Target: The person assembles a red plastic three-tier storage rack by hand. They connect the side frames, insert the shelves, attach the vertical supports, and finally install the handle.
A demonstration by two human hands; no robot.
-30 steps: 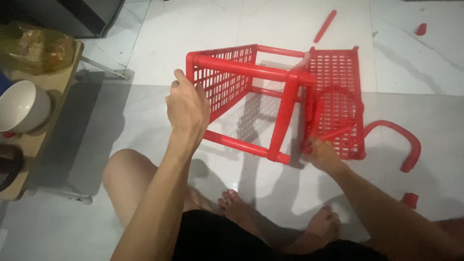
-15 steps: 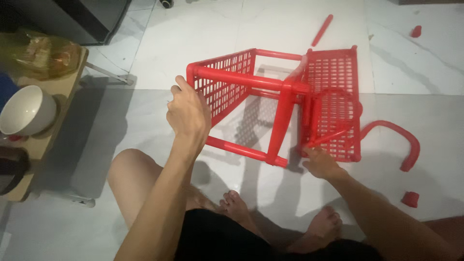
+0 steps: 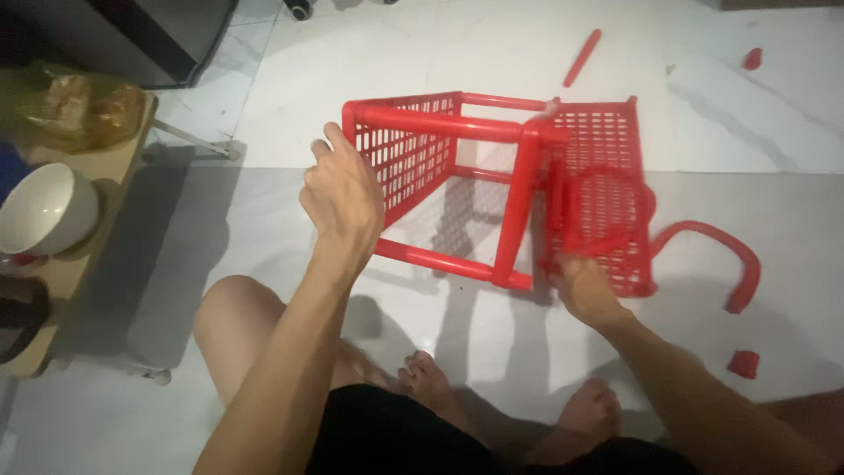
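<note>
A red plastic rack [image 3: 457,176] of perforated shelves joined by tubes lies tipped on its side on the white tiled floor. My left hand [image 3: 341,195] grips the edge of its left perforated shelf [image 3: 400,158]. My right hand [image 3: 585,283] holds the near edge of the right shelf [image 3: 602,158], where loose red tubes [image 3: 598,239] lie against the mesh. My bare knee and feet are just below the rack.
A curved red tube [image 3: 725,255] lies right of the rack, a small red cap [image 3: 744,363] below it. A straight red tube [image 3: 582,57] and another cap [image 3: 753,58] lie farther off. A low wooden table [image 3: 83,220] at left holds a white bowl [image 3: 44,211] and a bagged item [image 3: 75,101].
The rack has shifted and tilted slightly, its right shelf drawn a little nearer. My right hand has moved up onto the shelf's near edge. My left hand keeps its grip.
</note>
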